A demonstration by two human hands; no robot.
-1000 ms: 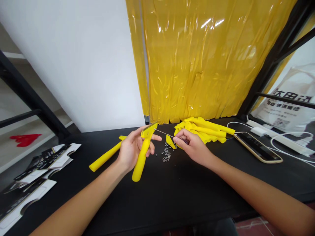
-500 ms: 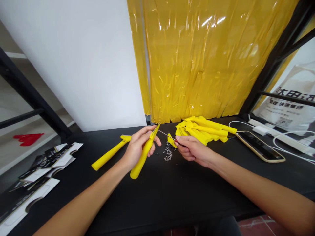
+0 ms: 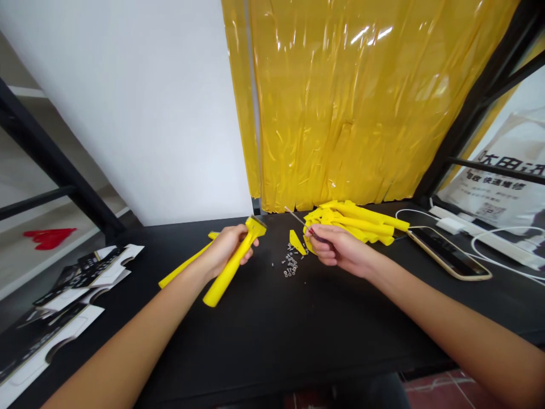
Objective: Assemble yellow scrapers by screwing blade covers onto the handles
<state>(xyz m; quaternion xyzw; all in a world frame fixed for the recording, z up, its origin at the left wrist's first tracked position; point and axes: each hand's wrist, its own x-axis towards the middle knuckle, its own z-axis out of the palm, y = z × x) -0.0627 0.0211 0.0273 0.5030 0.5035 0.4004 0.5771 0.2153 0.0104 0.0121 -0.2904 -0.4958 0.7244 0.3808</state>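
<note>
My left hand (image 3: 225, 247) is closed around a yellow scraper (image 3: 230, 270), its wide head tilted up and its round handle slanting down toward me. In my right hand (image 3: 340, 249) is a screwdriver (image 3: 297, 218) with a thin metal shaft pointing up and left, apart from the scraper. Behind my left hand and wrist lies a second yellow scraper (image 3: 181, 268), partly hidden. Small screws and nuts (image 3: 290, 267) are scattered between my hands. A flat yellow piece (image 3: 297, 242) lies just behind them. Beyond my right hand sits a pile of yellow scrapers (image 3: 361, 218).
A phone (image 3: 449, 253) and a white power strip (image 3: 502, 236) with cables lie on the black table (image 3: 272, 341) at right. Printed card boxes (image 3: 80, 295) lie at left. A yellow plastic curtain (image 3: 332, 113) hangs behind, with black frame posts on both sides.
My left hand has moved left with the scraper and turned it so its broad face shows. The screwdriver has drawn away to the right, its tip now clear of the scraper.
</note>
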